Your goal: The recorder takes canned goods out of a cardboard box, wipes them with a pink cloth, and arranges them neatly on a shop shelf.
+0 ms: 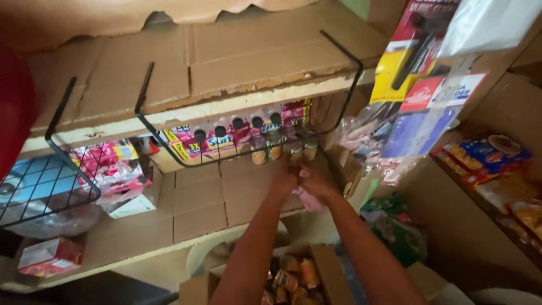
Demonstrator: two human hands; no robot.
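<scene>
Stocking small jars into a hanging wire basket (248,161), judging by the scene; placing step in hand. Both arms stretched forward, up from 6 o'clock toward the middle of the view. Left hand (284,179) and right hand (317,182) close together, just under the front edge of the basket, at the row of small jars with dark caps (265,144). Fingers of both hands curled near the jars at the right end of the row; blurred there, so cannot tell whether closed on a jar or only touching. Something pink (307,199) below the right hand, perhaps a cloth or a wrapper, touching the palm; not clear if held.

Basket hooked under a cardboard-covered shelf (226,62), with colourful packets (195,141) behind the jars at about 10 o'clock from the hands. Second wire basket (51,181) far at 9 o'clock, with pink packets (113,166) beside it. Open cardboard box (293,277) at 6 o'clock, between the forearms, filled with more small jars of the same kind. Hanging card packs (420,85) at 2 o'clock, snack bags (491,164) on a side shelf at 3 o'clock.

Probably next: setting the jar upright in the free space at the right end of the row, without knocking the neighbours, then reaching down to the box. Needs a careful, narrow placing through the wire front.
</scene>
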